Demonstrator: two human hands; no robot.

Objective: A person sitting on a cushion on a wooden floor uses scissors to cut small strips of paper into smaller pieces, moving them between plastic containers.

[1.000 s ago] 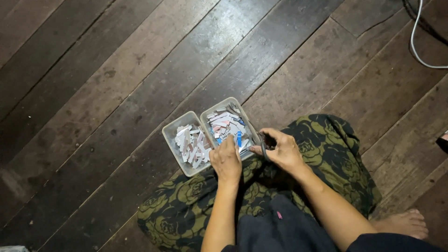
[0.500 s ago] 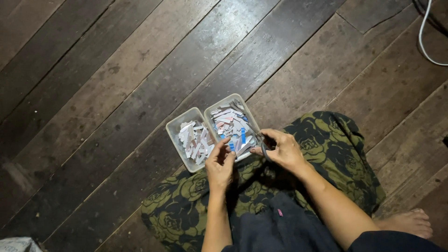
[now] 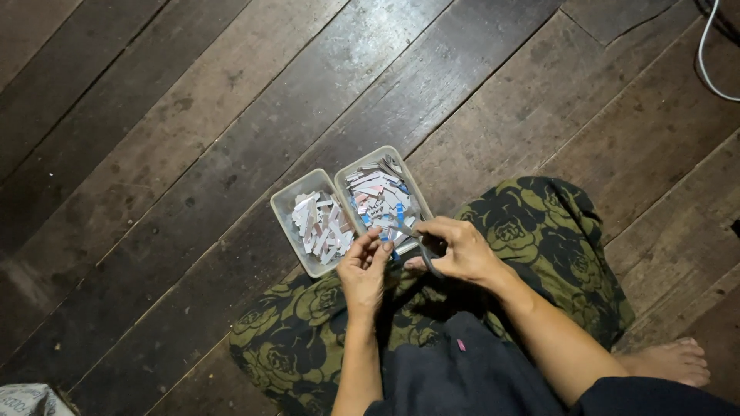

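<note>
Since a second ago, the left hand (image 3: 364, 270) has drawn back from the right-hand tray (image 3: 344, 182), pinching a paper strip (image 3: 391, 248) over the tray's near edge. Beside it, the right hand (image 3: 461, 250) grips small scissors (image 3: 426, 254), blades meeting the strip.

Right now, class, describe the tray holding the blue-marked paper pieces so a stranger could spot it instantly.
On the dark wooden plank floor, just ahead of the green floral cloth, two clear plastic trays sit side by side. Choose the right-hand clear tray, nearest the right hand: its scraps show blue and pink, while the left-hand clear tray holds paler strips.
</note>
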